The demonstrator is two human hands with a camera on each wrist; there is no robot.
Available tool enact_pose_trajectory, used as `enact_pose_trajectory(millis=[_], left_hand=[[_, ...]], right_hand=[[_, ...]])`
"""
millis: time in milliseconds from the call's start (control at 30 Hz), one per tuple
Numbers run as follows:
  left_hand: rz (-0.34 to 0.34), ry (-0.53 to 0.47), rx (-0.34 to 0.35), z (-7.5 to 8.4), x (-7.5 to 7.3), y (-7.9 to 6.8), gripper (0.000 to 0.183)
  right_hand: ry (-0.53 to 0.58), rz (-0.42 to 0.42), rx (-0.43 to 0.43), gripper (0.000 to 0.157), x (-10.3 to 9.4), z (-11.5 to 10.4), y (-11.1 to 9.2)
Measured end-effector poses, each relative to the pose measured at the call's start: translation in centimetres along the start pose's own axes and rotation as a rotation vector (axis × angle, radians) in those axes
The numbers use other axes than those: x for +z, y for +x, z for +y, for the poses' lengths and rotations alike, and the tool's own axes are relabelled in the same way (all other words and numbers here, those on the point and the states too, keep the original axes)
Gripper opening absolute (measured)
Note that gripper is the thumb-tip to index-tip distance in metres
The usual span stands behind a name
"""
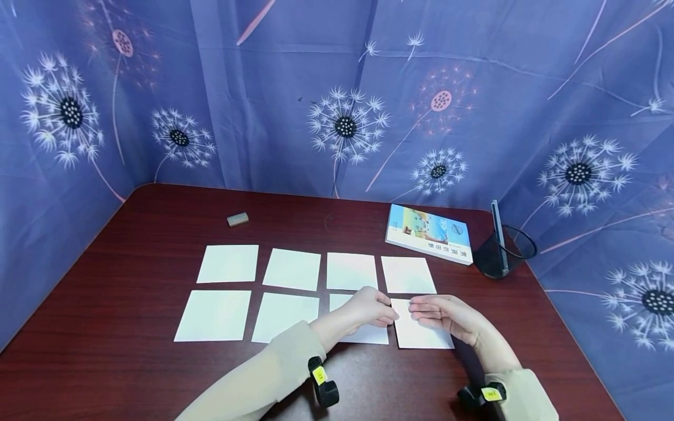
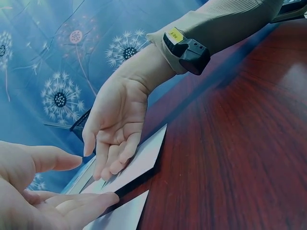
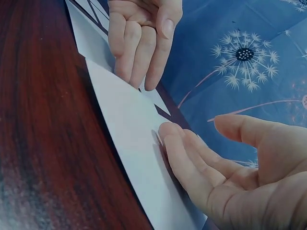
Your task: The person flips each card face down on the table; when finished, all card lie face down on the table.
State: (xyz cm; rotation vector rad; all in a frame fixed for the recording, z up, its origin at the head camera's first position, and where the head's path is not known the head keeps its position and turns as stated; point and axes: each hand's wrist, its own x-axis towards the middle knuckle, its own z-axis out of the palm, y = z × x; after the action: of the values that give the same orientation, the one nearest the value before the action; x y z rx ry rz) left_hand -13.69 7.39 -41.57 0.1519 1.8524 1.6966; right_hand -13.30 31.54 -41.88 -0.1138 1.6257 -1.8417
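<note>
Several white square paper sheets lie in two rows on the dark red table. Over the gap between the two rightmost sheets of the near row is my left hand [image 1: 371, 308], its fingertips at the left edge of the near-right sheet [image 1: 421, 334]. My right hand [image 1: 450, 316] rests its fingers on that same sheet, facing the left hand. In the right wrist view, the thumb of the right hand [image 3: 249, 163] stands apart from its loosely bent fingers. The left hand [image 2: 53, 191] likewise has its thumb apart from its extended fingers. Neither hand pinches the paper.
A book [image 1: 429, 234] with an illustrated cover lies at the back right, beside a black mesh pen holder [image 1: 492, 257] with a flat item standing in it. A small eraser-like block [image 1: 237, 219] lies at the back left. A blue dandelion-print curtain [image 1: 274, 117] borders the table [image 1: 105, 304].
</note>
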Motion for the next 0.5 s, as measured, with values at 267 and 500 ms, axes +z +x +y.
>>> enact_pose_trajectory(millis=[267, 500], left_hand=[[-0.026, 0.013, 0.010, 0.2, -0.7, -0.2, 0.042], [-0.151, 0.085, 0.053, 0.2, -3.4, -0.2, 0.034]], right_hand=[[0.003, 0.018, 0.011, 0.033, 0.4, -0.8, -0.1], [-0.022, 0.049, -0.039, 0.028, 1.7, -2.9, 0.4]])
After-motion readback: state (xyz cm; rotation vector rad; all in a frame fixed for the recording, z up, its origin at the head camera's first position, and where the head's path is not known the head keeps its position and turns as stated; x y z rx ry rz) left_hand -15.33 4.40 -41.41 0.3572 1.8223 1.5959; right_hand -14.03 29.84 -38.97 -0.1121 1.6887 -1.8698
